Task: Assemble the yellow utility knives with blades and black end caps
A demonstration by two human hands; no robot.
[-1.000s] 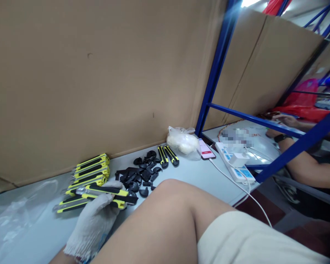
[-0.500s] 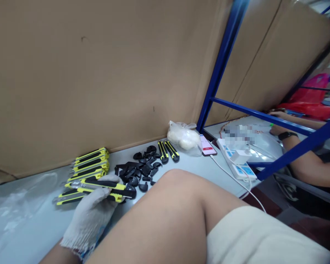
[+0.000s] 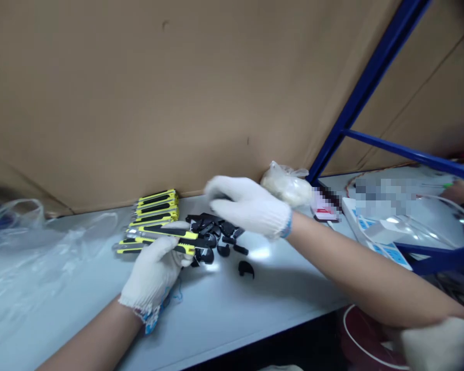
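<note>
My left hand [image 3: 158,265], in a white knitted glove, is closed around a yellow-and-black utility knife [image 3: 170,233] with its metal nose pointing left. Behind it lies a stack of similar utility knives [image 3: 156,204] against the cardboard. Just right of the held knife is a heap of small black plastic parts [image 3: 212,226], with one curved black piece [image 3: 246,268] lying apart. Over the right side of this heap hovers my gloved right hand [image 3: 247,203], slightly blurred. Its fingers are curved, with a gap between them and the thumb, and nothing shows in it.
A cardboard wall [image 3: 216,103] backs the grey table [image 3: 224,319]. Clear plastic bags [image 3: 62,257] lie at the left, and a knotted bag [image 3: 290,185] stands behind my right hand. Farther right are a phone [image 3: 325,206], a power strip [image 3: 382,237] and a blue metal frame [image 3: 371,77].
The view has swung right and my knee has left it. My right hand has come in from the right over the black parts. My left hand still holds the knife.
</note>
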